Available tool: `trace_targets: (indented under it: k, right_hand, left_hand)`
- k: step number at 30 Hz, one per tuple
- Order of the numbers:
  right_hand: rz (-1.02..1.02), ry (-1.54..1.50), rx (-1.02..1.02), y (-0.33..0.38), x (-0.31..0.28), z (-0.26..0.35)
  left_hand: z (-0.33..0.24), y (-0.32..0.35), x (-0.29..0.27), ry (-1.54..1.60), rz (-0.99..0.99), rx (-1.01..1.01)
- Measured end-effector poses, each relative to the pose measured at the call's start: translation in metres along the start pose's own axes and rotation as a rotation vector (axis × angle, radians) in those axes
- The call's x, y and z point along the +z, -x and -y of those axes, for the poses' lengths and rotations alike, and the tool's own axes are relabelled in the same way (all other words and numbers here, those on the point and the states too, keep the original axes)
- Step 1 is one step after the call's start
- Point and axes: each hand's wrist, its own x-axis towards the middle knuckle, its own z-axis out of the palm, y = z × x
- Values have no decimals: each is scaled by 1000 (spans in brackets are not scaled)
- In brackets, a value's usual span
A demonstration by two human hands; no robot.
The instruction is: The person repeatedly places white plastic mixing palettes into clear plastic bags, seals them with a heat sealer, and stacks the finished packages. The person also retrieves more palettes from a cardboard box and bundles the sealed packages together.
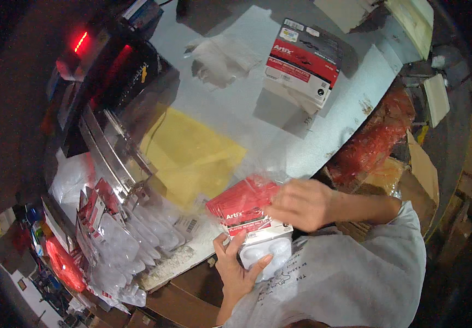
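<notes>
A: What does each hand hold?
B: The left hand [235, 268] is curled under a white plastic palette [266, 252], gripping it. The right hand [301, 203] is closed on a red-carded packet in clear film [241, 201], just above the palette.

A: And around them?
B: A grey surface [280, 131] carries a yellow sheet [192, 153], a red-and-white box [303, 64], and packed palettes [121, 240] stacked at left.

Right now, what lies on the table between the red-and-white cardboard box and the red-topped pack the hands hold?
In the head view, a yellow sheet lies between the red-and-white cardboard box and the red-topped pack.
</notes>
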Motion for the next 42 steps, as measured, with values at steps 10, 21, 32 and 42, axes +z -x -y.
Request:
trace_targets:
  k: [10,21,32,42]
  right_hand:
    - [184,-239,190,48,3,26]
    - [-65,-263,373,75,55,63]
    - [200,-1670,1383,21,32,60]
    - [179,-1456,1549,20,33,85]
  left_hand:
    - [3,9,12,329,-177,-159]
    - [16,28,11,548,-133,-354]
    - [14,3,3,500,-240,-529]
    - [14,7,17,328,-192,-437]
